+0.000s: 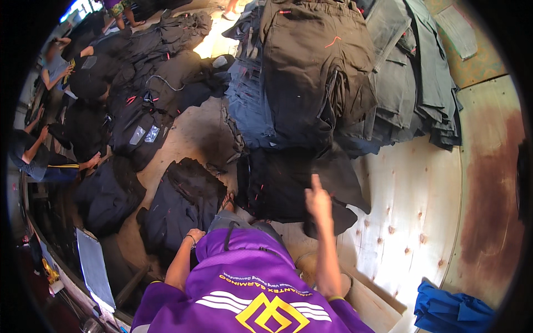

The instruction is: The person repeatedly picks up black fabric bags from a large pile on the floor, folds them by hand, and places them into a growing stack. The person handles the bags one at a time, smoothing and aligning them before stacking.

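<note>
My right hand reaches forward over a black garment on the pale wooden surface. Its index finger points away from me, and nothing shows in its grasp. Whether the fingertips touch the cloth, I cannot tell. Low beside my waist, my left hand has its fingers curled in next to my purple shirt; what they hold, if anything, is hidden. Just beyond the black garment, a tall stack of dark trousers rises, with small red threads on the top pair. A dark cloth bundle lies left of my legs.
Grey trousers are piled at the far right. Wooden boards run down the right side, with a blue cloth near the lower corner. Black garments cover the far left, where other people sit.
</note>
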A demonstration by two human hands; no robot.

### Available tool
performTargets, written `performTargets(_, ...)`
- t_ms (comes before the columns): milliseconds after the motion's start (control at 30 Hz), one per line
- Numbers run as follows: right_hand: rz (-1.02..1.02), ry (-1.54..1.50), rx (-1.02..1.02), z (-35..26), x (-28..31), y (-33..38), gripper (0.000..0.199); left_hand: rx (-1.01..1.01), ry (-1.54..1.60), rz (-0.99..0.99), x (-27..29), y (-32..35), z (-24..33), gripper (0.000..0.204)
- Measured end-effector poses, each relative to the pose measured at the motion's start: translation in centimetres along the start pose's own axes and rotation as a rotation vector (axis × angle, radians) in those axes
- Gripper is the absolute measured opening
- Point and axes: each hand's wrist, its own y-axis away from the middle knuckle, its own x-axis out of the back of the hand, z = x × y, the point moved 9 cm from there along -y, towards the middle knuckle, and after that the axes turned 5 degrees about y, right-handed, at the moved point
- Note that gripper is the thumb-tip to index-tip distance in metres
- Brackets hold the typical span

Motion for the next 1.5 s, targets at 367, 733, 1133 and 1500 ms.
performTargets(367,-0.498,-0.466,0.025,-3.0,-21.4,3.3,0.050,-0.448,0.415,0.303,18.8,-5.6,25.5,0.043)
performTargets(733,-0.072,-0.413,-0.568,20.9,-25.7,14.0,0.031,-0.688,0.677,0.720,37.6,-1.4,59.4,0.101)
performTargets(1133,-0.048,-0.518,-0.098,4.4,-14.2,9.3,0.051,-1.263,0.124,1.096,36.5,22.5,61.3,0.045)
performTargets(1500,0.199,-0.849,0.343,-12.4,4.9,7.0,0.059,-1.511,-0.148,0.502,16.8,41.5,57.9,0.034)
